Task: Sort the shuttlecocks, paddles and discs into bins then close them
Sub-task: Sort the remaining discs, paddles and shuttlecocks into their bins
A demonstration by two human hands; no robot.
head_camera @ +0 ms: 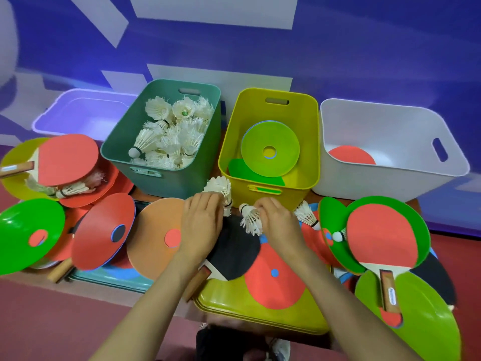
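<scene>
My left hand grips a white shuttlecock in front of the green bin, which holds several shuttlecocks. My right hand pinches another shuttlecock just before the yellow bin, which holds green discs. The white bin at the right contains a red paddle. A black paddle lies under both hands. Loose shuttlecocks lie at the right and at the left.
A lilac bin stands at the far left. Discs and paddles crowd the surface: a red paddle, a green disc, a red disc, an orange disc, another red paddle. A yellow lid lies near me.
</scene>
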